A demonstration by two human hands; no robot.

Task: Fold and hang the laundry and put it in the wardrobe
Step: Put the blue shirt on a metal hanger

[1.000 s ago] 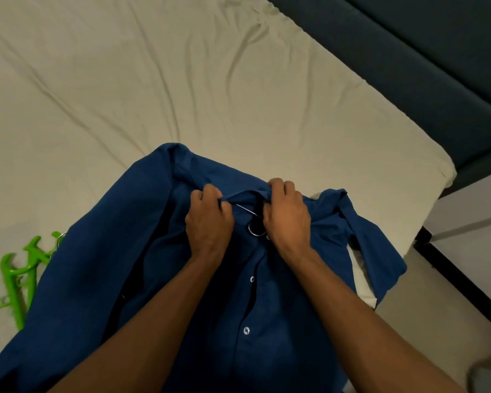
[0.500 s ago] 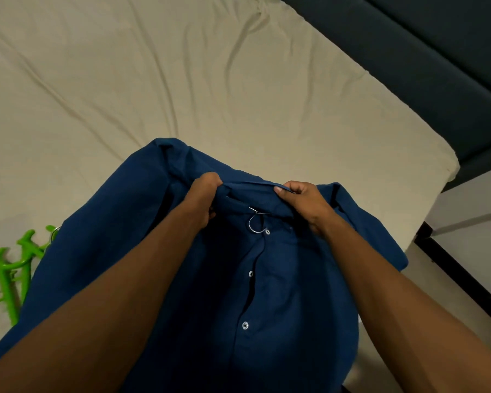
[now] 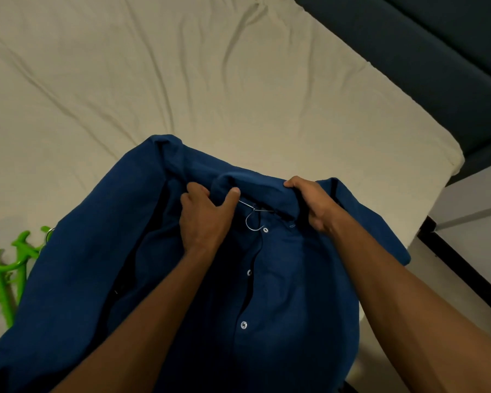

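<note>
— Gripping what, the two hands?
— The left hand [image 3: 203, 222] and the right hand [image 3: 312, 204] both pinch the collar of the blue shirt [image 3: 281, 279] with curled fingers, at frame centre, on the bed [image 3: 182, 80].
— And the hanger?
— Its metal hook [image 3: 253, 221] shows at the neck.

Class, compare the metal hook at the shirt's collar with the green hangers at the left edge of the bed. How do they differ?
The metal hook is thin, silvery wire; the green hangers are thick, bright plastic. The hook pokes out at the collar of the blue shirt; the green hangers lie bare on the bed sheet, partly under that shirt's edge. Both belong to clothes hangers.
</note>
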